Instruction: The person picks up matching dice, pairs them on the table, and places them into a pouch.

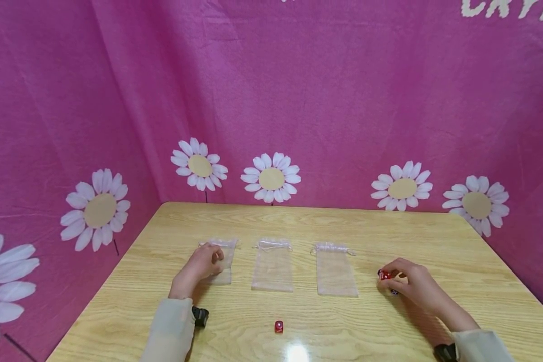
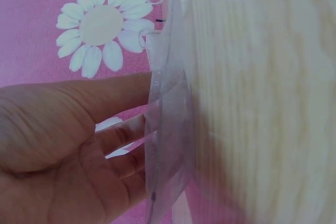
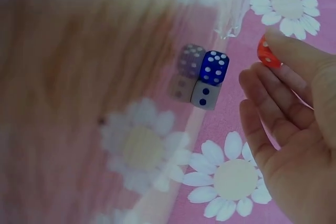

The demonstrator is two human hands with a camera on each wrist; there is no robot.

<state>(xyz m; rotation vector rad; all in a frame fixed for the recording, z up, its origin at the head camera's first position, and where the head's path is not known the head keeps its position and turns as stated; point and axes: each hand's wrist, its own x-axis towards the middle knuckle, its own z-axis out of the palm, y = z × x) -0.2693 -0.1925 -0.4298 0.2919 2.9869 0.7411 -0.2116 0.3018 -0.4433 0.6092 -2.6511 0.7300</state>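
Three sheer white drawstring pouches lie in a row on the table: a left pouch (image 1: 226,256), a middle pouch (image 1: 272,266) and a right pouch (image 1: 337,271). My left hand (image 1: 205,264) is at the left pouch, its thumb and bent fingers pinching the raised fabric (image 2: 170,103); the fingertips are partly veiled by it. To the right of the row, my right hand (image 1: 412,284) pinches a red die (image 3: 268,53) between thumb and fingers. Close by on the table are a blue die (image 3: 214,67) and a whitish die (image 3: 206,95). Another red die (image 1: 278,327) sits near the front.
The wooden table (image 1: 235,221) reflects light near its front. Behind it and to the sides hangs a pink cloth (image 1: 326,100) printed with white daisies. A dark band (image 1: 200,317) with a camera is on the left wrist.
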